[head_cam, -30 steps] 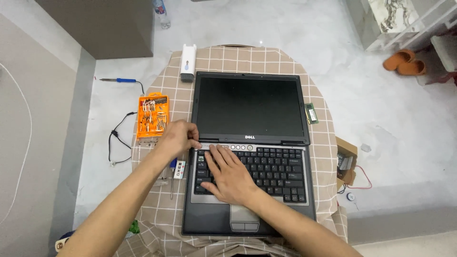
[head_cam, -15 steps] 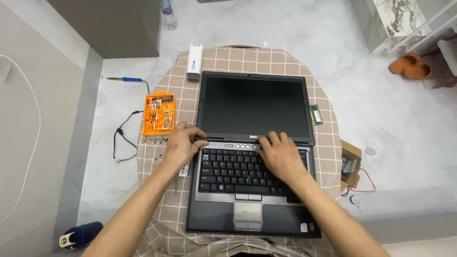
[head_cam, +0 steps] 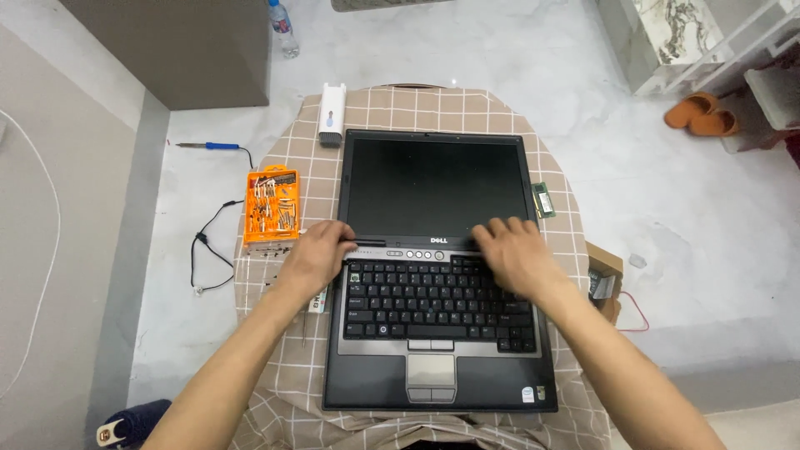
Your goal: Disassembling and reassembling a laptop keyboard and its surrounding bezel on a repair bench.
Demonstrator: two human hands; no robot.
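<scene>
An open black laptop point(head_cam: 437, 192) with a dark screen lies on a small round table under a beige checked cloth point(head_cam: 279, 367). My left hand point(head_cam: 319, 257) is at the left hinge corner. Its fingers are closed on a thin dark strip point(head_cam: 368, 242) that runs along the panel above the keyboard point(head_cam: 417, 296). My right hand point(head_cam: 514, 252) rests flat with its fingers spread on the right end of that same panel, just below the screen. It holds nothing.
An orange case of screwdriver bits point(head_cam: 271, 205) sits open on the table's left edge, and a white oblong device point(head_cam: 332, 125) at the back. A small green memory board point(head_cam: 543, 200) lies right of the screen. On the floor are a blue-handled tool point(head_cam: 208, 146), a black cable point(head_cam: 204, 250), a bottle point(head_cam: 283, 29) and orange slippers point(head_cam: 704, 115).
My right hand has moved from the middle of the keyboard up and right to the panel's right end. My left hand has stayed at the left hinge corner.
</scene>
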